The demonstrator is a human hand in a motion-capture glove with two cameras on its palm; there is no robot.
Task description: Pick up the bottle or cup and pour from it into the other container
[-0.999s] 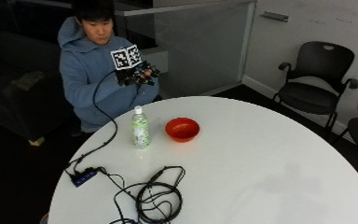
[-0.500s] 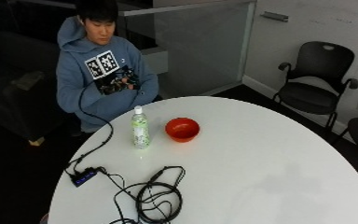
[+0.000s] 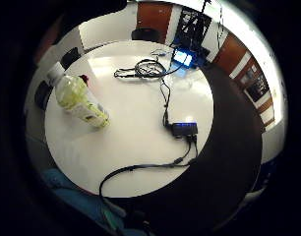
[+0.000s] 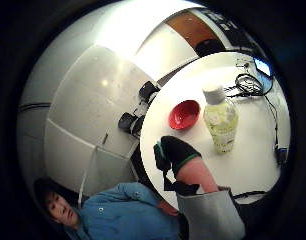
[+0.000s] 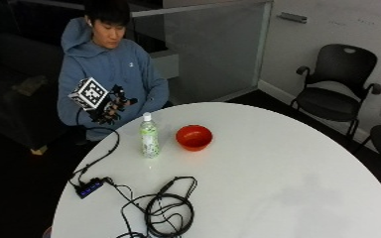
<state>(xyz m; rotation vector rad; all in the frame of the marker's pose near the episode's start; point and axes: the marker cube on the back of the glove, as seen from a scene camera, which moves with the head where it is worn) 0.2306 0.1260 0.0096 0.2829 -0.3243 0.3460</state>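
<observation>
I have the round white tabletop (image 5: 296, 173) in front of me, and everything I need sits near its edge by the person. The bottle (image 5: 149, 136) stands upright there with its white cap on; the red bowl (image 5: 194, 137) is just beside it, apart. My right hand (image 5: 114, 106) hangs off the edge near the bottle, holding nothing, fingers loosely curled. I judge the bottle light, smooth and squeezable, best gripped around its labelled middle.
</observation>
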